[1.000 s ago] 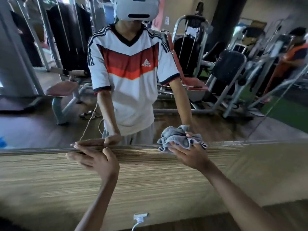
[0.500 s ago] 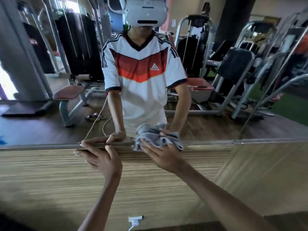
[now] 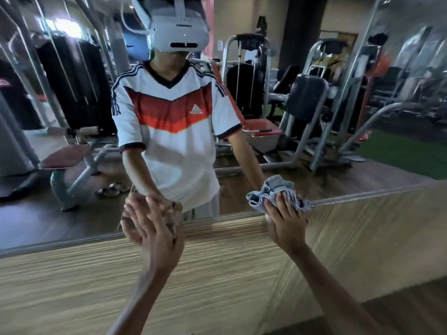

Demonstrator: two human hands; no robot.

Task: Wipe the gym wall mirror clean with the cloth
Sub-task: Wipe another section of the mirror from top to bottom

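Observation:
The wall mirror (image 3: 314, 68) fills the upper half of the head view and reflects a person in a white and red shirt among gym machines. My right hand (image 3: 285, 221) presses a bunched grey cloth (image 3: 275, 189) against the glass just above the mirror's lower edge, right of centre. My left hand (image 3: 150, 226) lies flat with straight fingers on the glass at the lower edge, left of centre, blurred by motion.
Below the mirror runs a striped wood-grain wall panel (image 3: 217, 274). A metal strip (image 3: 60, 243) marks the mirror's bottom edge. A vertical seam (image 3: 350, 93) between mirror panels stands at the right. Dark wood floor (image 3: 411, 317) shows at the lower right.
My right hand has slid the cloth to the right along the mirror's lower edge and slightly up. My left hand has turned upright, with its fingers on the glass.

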